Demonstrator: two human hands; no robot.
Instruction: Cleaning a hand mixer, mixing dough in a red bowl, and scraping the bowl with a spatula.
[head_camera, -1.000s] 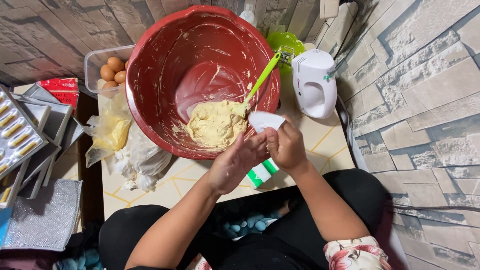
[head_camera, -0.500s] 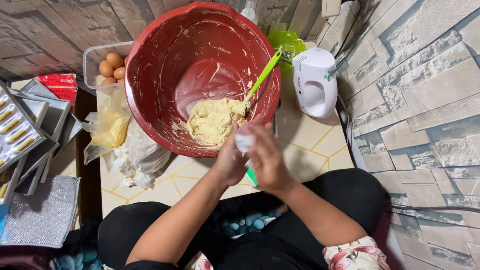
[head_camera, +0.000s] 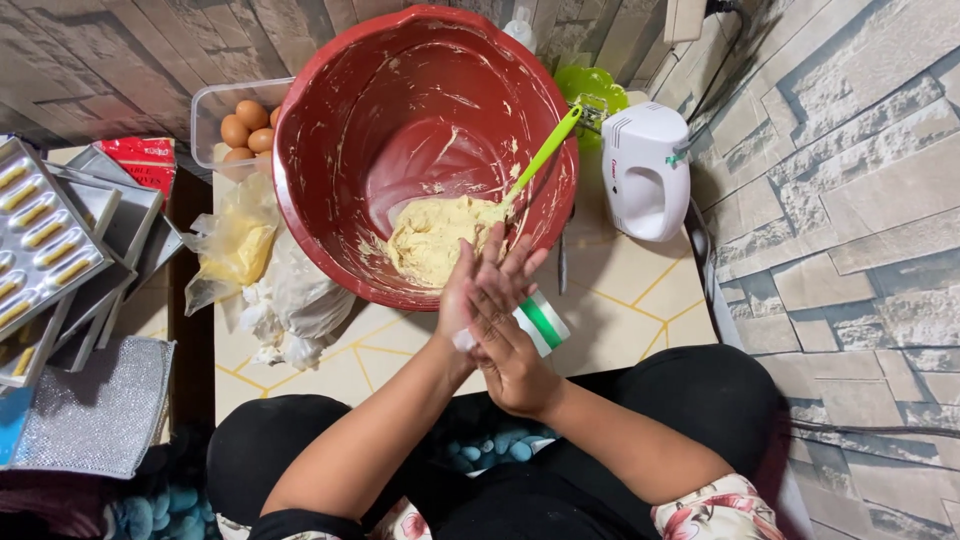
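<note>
Pressing my left hand (head_camera: 470, 290) flat against my right hand (head_camera: 510, 345), fingers spread, I sandwich a small crumpled white tissue (head_camera: 463, 340), only a corner showing, before the big red plastic bowl (head_camera: 330, 130).

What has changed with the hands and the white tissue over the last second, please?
The right hand let go of its raised tissue and slid down over the left hand, palms pressed together, tissue between them. Red bowl, dough, green spatula and mixer stayed put.
</note>
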